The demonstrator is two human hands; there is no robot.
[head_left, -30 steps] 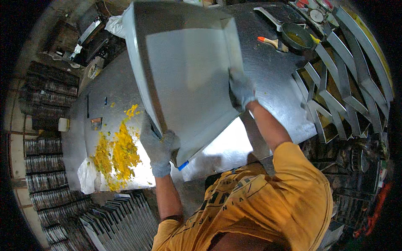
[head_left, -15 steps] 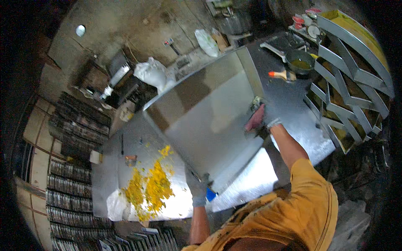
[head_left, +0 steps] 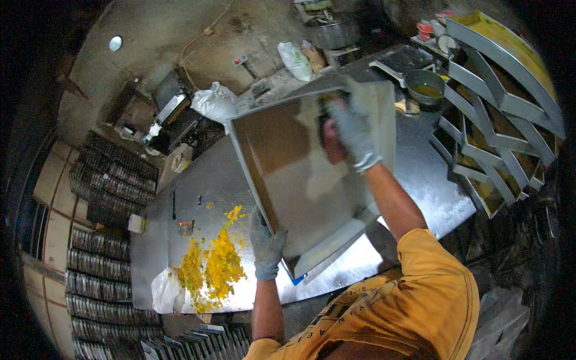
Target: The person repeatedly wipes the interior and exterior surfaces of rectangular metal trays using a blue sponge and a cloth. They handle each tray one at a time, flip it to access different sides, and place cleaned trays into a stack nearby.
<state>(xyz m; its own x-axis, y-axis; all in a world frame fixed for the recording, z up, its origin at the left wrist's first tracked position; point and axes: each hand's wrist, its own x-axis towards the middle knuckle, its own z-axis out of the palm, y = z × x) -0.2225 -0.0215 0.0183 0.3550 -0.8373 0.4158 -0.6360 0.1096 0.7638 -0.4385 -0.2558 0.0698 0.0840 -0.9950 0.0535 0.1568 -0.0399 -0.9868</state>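
Observation:
A large rectangular metal tray [head_left: 288,192] with raised sides lies tilted over the metal table. My left hand [head_left: 267,243], in a grey glove, is closed on the tray's near left edge. Inside the tray, towards its far right, my gloved right hand [head_left: 354,129] presses a dark reddish cloth [head_left: 332,143] on the surface; motion blurs its fingers. The tray's floor is brownish on the left and paler, shiny grey elsewhere. A bit of something blue [head_left: 298,279] shows under the near corner.
Yellow crumbly scraps [head_left: 219,264] and a white plastic bag [head_left: 165,291] lie on the table [head_left: 162,240] at left. At right stand stacked metal trays [head_left: 510,102]. A dark pan [head_left: 427,90] and a brush [head_left: 408,107] sit beyond the tray. Racked trays [head_left: 99,252] line the left.
My right hand has moved with the cloth from the tray's right side to its far left. The tray has turned and shifted slightly right; my left hand has moved up its edge.

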